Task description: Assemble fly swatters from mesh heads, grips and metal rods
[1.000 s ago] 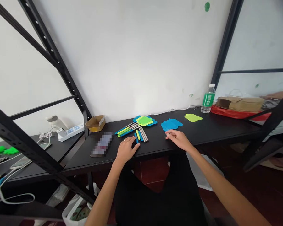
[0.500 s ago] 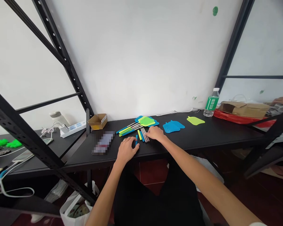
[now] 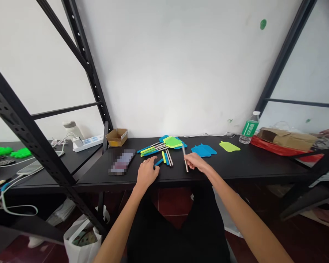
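My right hand [image 3: 196,162] is closed around a silver metal rod [image 3: 185,157], held tilted above the table. My left hand [image 3: 148,170] has its fingers closed on a blue handle grip [image 3: 159,162]. Between the hands lie a yellow-green grip [image 3: 163,157], another blue grip [image 3: 166,159] and two loose metal rods [image 3: 170,159]. Behind them, assembled fly swatters [image 3: 153,149] are piled with a green swatter head [image 3: 172,141] on top. To the right rest blue swatter heads [image 3: 203,150] and a single yellow-green head [image 3: 229,146].
A small cardboard box [image 3: 116,138] and a blurred phone [image 3: 122,162] are at the left of the black table [image 3: 222,166]. A water bottle [image 3: 250,128] stands at the back right, beside a red bag [image 3: 265,142] with cardboard. Black shelf posts [image 3: 89,69] rise at both sides.
My right hand has lifted one metal rod from the group and carried it to the right. The blue grip in my left hand has turned from upright to slanted.
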The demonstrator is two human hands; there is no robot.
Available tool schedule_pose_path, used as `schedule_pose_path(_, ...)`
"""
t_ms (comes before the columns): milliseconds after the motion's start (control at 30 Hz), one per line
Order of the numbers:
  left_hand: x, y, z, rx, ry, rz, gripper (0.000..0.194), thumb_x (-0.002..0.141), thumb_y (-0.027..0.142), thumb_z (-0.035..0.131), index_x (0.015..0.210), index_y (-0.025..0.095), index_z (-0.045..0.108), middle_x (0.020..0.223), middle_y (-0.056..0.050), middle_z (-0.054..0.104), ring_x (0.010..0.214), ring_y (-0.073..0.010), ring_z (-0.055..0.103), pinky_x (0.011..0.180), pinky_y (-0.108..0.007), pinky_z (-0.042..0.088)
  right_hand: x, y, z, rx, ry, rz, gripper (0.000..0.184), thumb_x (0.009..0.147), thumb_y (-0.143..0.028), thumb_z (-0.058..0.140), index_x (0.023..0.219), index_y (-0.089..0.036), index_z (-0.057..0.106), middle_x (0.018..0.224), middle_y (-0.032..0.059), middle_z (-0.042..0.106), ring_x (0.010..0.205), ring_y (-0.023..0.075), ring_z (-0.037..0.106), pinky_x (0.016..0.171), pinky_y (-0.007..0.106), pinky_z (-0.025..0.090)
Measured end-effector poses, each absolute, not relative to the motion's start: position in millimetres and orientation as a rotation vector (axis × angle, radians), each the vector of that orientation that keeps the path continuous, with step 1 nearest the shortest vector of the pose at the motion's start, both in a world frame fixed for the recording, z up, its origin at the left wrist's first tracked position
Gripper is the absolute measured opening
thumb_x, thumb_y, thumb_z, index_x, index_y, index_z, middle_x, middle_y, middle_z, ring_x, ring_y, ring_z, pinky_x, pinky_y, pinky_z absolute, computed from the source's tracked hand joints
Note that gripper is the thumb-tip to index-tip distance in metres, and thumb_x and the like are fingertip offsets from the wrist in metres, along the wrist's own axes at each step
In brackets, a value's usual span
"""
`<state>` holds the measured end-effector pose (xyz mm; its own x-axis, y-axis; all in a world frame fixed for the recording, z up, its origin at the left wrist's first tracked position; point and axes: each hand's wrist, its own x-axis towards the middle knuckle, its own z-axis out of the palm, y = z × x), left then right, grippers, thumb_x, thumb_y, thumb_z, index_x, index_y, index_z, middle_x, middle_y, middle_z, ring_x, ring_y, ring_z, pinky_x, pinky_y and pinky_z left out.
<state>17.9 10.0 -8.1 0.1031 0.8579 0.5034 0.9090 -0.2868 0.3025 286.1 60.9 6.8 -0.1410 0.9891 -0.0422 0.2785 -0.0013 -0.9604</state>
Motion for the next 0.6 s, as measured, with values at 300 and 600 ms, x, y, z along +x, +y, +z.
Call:
schedule_pose_path(300, 14, 10, -4, -2.457, -1.672, -1.149, 0.034, 0.090, 0.018, 0.039, 0.102, 0.020, 0.070, 0.094, -0.007, 0.065, 0.092, -0.0230, 0.061, 0.077, -0.031, 0.044, 322, 33, -7, -0.811, -1.000, 1.374, 0.021, 0.073, -0.032, 0.069, 0.086, -0.016, 0.070, 0.075, 0.0075, 0.072, 0.060, 0.0146, 0.061, 0.053, 0.025, 0.044)
schedule_pose_path(600, 28, -1, 9, -2.815, -1.574, -1.280, 0.029, 0.091, 0.019, 0.036, 0.098, 0.020, 0.064, 0.073, 0.001, 0.062, 0.062, -0.0152, 0.051, 0.062, -0.026, 0.036, 325, 22, -16, -0.754, -1.061, 1.286, 0.028, 0.081, -0.041, 0.069, 0.086, -0.014, 0.075, 0.069, 0.0073, 0.069, 0.055, 0.0124, 0.052, 0.051, 0.026, 0.039)
